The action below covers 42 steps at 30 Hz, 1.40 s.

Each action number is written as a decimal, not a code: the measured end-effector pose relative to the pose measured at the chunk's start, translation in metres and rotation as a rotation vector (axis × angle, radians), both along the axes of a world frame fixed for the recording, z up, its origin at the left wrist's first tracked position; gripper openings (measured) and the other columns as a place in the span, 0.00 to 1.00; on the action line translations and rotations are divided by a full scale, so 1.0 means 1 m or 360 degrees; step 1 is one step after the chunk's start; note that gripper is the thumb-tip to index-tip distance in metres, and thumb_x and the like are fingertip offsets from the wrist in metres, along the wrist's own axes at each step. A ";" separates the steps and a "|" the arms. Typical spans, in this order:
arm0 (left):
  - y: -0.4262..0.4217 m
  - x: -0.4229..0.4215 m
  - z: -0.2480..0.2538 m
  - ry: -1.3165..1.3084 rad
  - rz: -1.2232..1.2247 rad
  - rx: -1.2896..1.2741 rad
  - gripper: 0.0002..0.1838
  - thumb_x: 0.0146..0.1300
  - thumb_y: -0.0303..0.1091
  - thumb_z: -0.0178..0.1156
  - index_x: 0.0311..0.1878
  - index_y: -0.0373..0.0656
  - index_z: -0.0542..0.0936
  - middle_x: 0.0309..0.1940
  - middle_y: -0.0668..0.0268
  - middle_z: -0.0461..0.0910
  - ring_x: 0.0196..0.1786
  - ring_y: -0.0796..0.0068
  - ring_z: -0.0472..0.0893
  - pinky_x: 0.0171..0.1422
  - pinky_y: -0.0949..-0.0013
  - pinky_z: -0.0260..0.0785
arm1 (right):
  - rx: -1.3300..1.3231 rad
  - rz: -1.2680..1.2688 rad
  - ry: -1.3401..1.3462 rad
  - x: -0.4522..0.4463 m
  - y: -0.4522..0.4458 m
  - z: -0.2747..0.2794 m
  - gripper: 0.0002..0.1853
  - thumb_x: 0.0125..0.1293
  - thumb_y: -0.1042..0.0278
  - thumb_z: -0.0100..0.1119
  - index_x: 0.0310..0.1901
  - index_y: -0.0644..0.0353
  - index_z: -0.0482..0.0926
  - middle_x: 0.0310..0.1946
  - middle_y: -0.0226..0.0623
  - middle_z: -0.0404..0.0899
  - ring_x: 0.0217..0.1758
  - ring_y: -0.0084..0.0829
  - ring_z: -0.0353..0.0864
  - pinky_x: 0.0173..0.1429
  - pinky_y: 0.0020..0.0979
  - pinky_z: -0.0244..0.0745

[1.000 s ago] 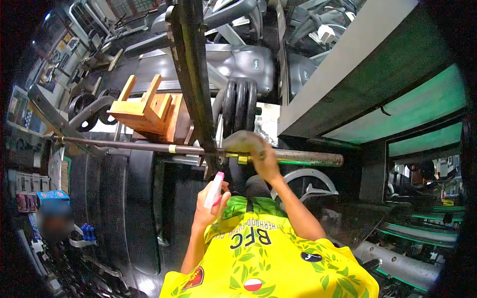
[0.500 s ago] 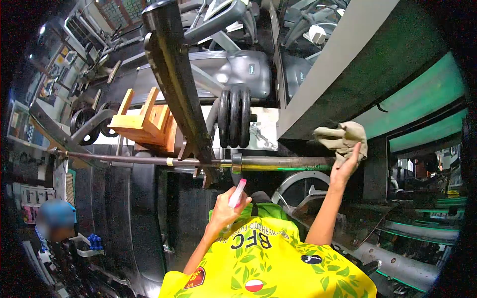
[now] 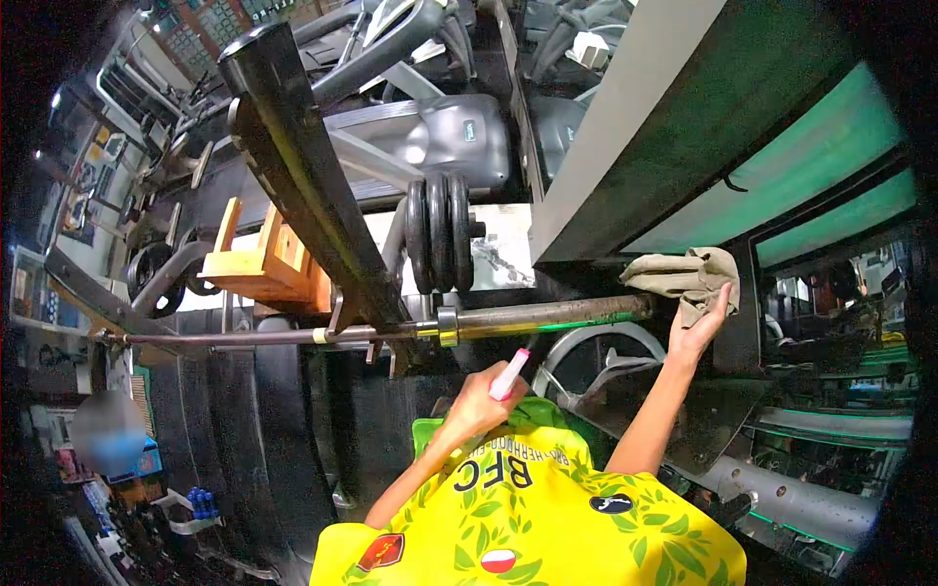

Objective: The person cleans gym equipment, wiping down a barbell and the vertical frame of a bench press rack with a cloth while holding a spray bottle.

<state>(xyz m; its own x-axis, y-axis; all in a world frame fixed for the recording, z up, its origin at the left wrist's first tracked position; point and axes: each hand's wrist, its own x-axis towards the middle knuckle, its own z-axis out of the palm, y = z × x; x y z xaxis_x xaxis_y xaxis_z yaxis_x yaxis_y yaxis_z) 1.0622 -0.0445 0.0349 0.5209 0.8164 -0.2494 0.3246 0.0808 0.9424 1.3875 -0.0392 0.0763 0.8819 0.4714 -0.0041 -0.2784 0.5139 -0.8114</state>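
My left hand [image 3: 481,402] is closed around a spray bottle [image 3: 510,375] with a white and pink head; my fingers hide most of its body. It is just below the thick end of a barbell [image 3: 547,314], apart from it. My right hand [image 3: 702,327] grips a crumpled grey-beige cloth [image 3: 684,278] at the barbell's right tip. The cloth partly covers that tip; whether it touches the metal I cannot tell. The barbell lies across the hooks of a dark rack upright [image 3: 303,176].
Several black weight plates [image 3: 440,234] hang behind the bar. A wooden box-like piece [image 3: 269,269] stands left of the upright. A padded black bench [image 3: 269,420] lies below the bar. A grey beam [image 3: 625,137] and a mirror [image 3: 840,332] are at right. A person's blurred head [image 3: 107,435] shows far left.
My left hand with the spray bottle has moved right and slightly up, nearer the barbell's thick end. My right hand and the cloth have shifted slightly right. The view has turned a little.
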 end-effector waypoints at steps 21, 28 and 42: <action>0.004 -0.031 -0.006 -0.0015 0.0048 0.0205 0.10 0.56 0.29 0.62 0.40 0.39 0.75 0.27 0.64 0.76 0.30 0.75 0.75 0.35 0.71 0.69 | -0.0779 -0.0242 -0.1720 -0.149 0.016 -0.034 0.26 0.65 0.70 0.48 0.65 0.63 0.60 0.63 0.45 0.63 0.69 0.41 0.58 0.73 0.42 0.46; 0.016 -0.090 0.002 0.0215 0.0430 0.0437 0.16 0.58 0.27 0.59 0.50 0.38 0.72 0.28 0.64 0.76 0.22 0.80 0.74 0.28 0.74 0.68 | -0.0867 0.0788 -0.2560 -0.244 0.017 -0.088 0.23 0.54 0.73 0.54 0.54 0.47 0.74 0.54 0.38 0.69 0.60 0.42 0.67 0.68 0.43 0.60; 0.027 -0.058 -0.033 -0.0154 0.0478 0.0066 0.30 0.55 0.25 0.62 0.63 0.42 0.66 0.41 0.65 0.74 0.24 0.80 0.74 0.28 0.75 0.72 | -0.1545 -0.0124 -0.2344 -0.062 -0.036 -0.115 0.27 0.49 0.86 0.55 0.50 0.46 0.77 0.56 0.42 0.69 0.62 0.48 0.67 0.69 0.45 0.61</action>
<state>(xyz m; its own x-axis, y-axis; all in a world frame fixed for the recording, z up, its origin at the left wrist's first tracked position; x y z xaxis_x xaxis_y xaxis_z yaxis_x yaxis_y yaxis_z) 1.0046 -0.0180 0.0020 0.2744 0.9458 -0.1738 0.2004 0.1205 0.9723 1.3256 -0.0748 -0.0386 0.4290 0.7426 0.5143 0.8976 -0.2863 -0.3353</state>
